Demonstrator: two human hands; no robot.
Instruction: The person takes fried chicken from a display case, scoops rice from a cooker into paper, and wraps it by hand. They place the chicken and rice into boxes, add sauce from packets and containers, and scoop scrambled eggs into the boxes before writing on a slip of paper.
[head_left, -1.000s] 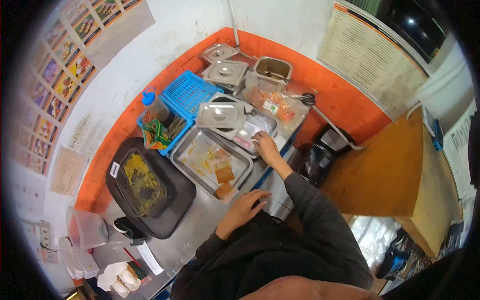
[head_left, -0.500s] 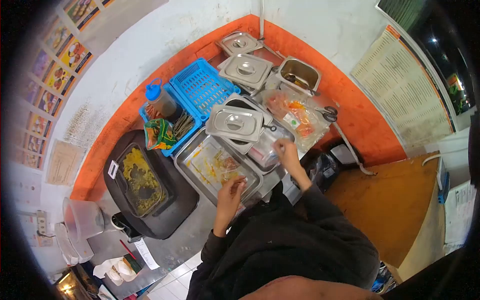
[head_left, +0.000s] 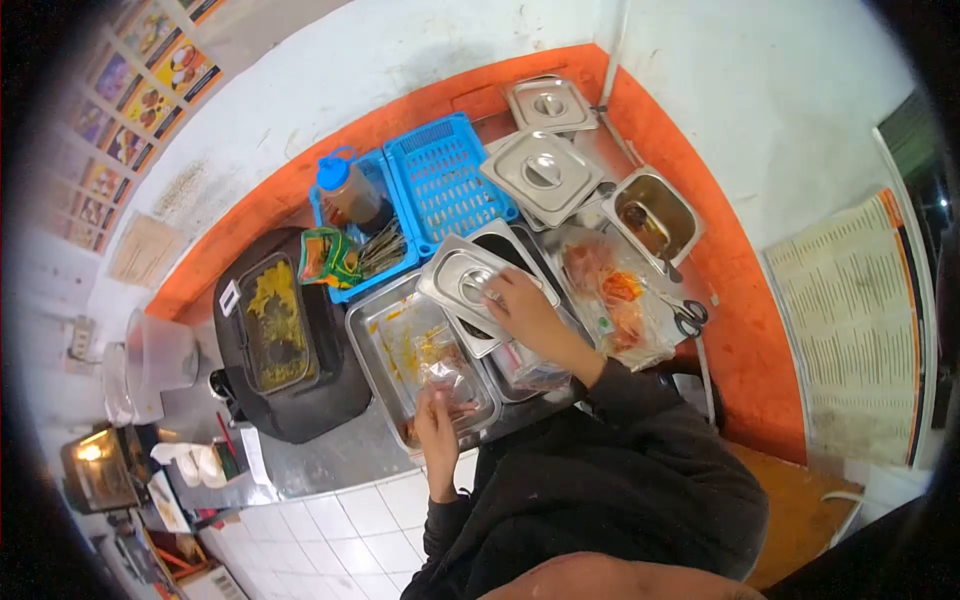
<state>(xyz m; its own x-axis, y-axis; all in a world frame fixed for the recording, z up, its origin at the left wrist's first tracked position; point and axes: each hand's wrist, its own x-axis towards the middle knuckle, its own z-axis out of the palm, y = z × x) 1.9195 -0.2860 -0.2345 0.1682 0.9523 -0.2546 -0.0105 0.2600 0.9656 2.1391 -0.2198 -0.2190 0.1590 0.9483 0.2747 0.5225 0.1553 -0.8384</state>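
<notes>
Two hands — left hand pinching a clear packet, steel tray just below; right hand atop a pan lid, grip unclear.

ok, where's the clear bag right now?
Head view, centre: the clear bag is in the left hand over the near end of the steel tray, just below-left of the right hand, which rests on a steel lid.
</notes>
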